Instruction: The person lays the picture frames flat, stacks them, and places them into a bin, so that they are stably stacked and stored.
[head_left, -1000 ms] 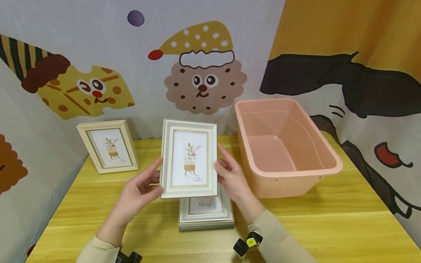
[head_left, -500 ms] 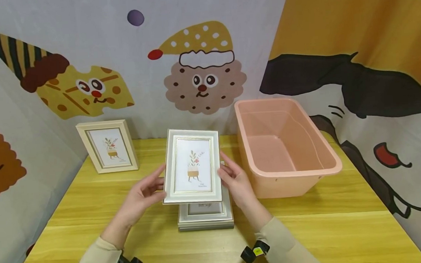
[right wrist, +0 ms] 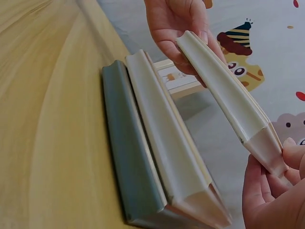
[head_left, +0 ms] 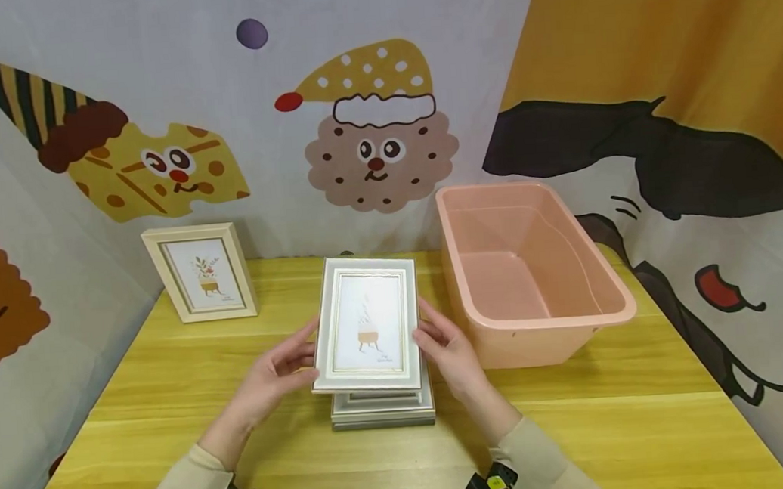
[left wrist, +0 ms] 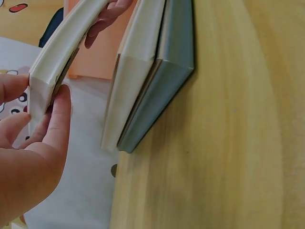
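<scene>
A white picture frame [head_left: 368, 326] with a potted-plant print is held by both hands, tilted, above a short stack. My left hand [head_left: 271, 380] grips its left edge, thumb on the front and fingers behind. On the opposite edge, my right hand [head_left: 455, 355] pinches it the same way. Both wrist views show a gap between the held frame and the stack. The stack has a second white picture frame [right wrist: 159, 129] on top of a grey-blue picture frame [right wrist: 131, 143], lying flat on the table. The held frame hides most of the stack in the head view.
At the back left, a cream picture frame [head_left: 250, 285] stands upright with a similar plant print. A pink plastic tub [head_left: 540, 322] sits on the right of the wooden table [head_left: 137, 414]. Behind runs a cartoon-printed cloth [head_left: 486, 41].
Both hands have lowered the held picture frame toward me and slightly right, over the stack, and it leans back flatter. The stack, the standing frame and the tub have stayed put.
</scene>
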Motion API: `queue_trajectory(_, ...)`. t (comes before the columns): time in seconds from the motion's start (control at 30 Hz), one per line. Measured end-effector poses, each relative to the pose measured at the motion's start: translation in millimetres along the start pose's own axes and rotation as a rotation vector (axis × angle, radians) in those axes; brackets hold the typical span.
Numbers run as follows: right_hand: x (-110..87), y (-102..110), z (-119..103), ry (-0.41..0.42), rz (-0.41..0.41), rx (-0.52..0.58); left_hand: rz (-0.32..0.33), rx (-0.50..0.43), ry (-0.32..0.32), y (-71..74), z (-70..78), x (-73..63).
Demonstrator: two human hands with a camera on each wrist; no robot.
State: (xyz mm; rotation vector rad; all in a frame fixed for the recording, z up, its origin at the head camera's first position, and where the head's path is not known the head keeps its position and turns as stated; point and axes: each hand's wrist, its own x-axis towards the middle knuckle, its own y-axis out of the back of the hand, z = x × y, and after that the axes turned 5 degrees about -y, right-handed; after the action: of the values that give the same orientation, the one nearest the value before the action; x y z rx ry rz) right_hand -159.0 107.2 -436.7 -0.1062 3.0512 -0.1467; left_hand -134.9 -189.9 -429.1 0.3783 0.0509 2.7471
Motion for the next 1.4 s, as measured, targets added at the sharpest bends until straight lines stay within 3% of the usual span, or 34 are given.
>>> queue_trajectory(0.33, -3.2, 5.3, 5.2, -0.015, 0.006, -0.053, -0.016, -0.015, 0.036, -3.6, -13.0, -1.4)
queue_trajectory(0.67, -5.4, 10.9, 12.9, -0.025, -0.018, -0.034, -0.046, -0.035, 0.062, -8.4, -15.4, -4.2)
queue_trajectory(1.13, -4.8, 12.8, 16.9, -0.044, -0.029, -0.033, -0.075, 0.043, 0.020, -9.2, -20.1, -4.7)
queue_trajectory(1.4, -5.1, 15.0, 19.2, -0.030, -0.043, -0.048, -0.081, 0.098, 0.065, -10.5, -15.1, -4.6)
